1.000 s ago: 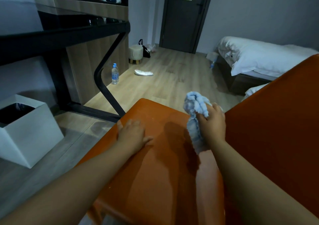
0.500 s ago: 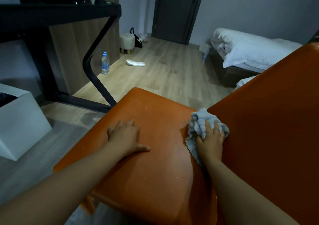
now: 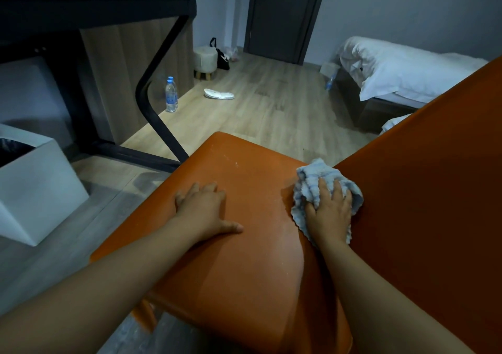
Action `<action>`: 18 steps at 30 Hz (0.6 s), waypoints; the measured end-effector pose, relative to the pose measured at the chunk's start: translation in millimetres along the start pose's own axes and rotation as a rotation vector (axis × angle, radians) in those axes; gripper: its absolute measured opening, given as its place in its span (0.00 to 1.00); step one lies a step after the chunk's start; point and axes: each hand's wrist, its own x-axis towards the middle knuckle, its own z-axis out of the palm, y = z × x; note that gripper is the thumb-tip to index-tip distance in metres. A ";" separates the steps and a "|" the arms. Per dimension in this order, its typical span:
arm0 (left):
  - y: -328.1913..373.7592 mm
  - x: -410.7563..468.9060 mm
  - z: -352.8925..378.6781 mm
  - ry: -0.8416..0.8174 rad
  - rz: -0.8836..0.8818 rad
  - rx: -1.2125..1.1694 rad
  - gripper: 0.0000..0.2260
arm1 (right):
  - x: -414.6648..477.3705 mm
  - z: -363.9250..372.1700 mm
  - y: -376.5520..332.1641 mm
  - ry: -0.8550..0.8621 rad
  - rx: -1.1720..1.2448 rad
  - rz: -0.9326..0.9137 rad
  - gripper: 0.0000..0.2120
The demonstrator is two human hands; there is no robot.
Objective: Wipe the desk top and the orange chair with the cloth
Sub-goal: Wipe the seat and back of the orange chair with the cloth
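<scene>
The orange chair (image 3: 244,258) fills the lower middle, its seat in front of me and its backrest rising at the right. A crumpled light blue cloth (image 3: 312,179) lies on the seat where it meets the backrest. My right hand (image 3: 330,215) lies on top of the cloth and presses it down, fingers spread over it. My left hand (image 3: 202,209) rests flat on the seat's left part, fingers straight, thumb out to the right. The black desk (image 3: 95,8) stands at the upper left; only its edge and frame show, its top is hidden.
A white bin (image 3: 40,190) with a black liner stands on the floor at left. Water bottles (image 3: 171,95) and a white slipper (image 3: 218,94) lie on the wood floor beyond the desk leg (image 3: 160,95). A small stool (image 3: 205,60), a bed (image 3: 402,73) and a door (image 3: 279,13) are farther back.
My right hand brought the cloth down from the air onto the seat by the backrest and now presses it there. My left hand stays flat on the seat.
</scene>
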 end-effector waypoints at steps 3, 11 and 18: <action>-6.9 -2.1 -4.1 0.036 0.008 -0.047 0.42 | 2.8 2.9 -15.9 -0.023 0.019 -0.054 0.30; -49.9 -11.6 -5.0 0.160 -0.054 -0.021 0.39 | 10.6 10.5 -42.8 -0.058 0.054 -0.108 0.30; -69.5 -9.8 7.4 0.107 -0.128 -0.166 0.46 | 19.4 23.8 -83.7 -0.087 0.065 -0.183 0.30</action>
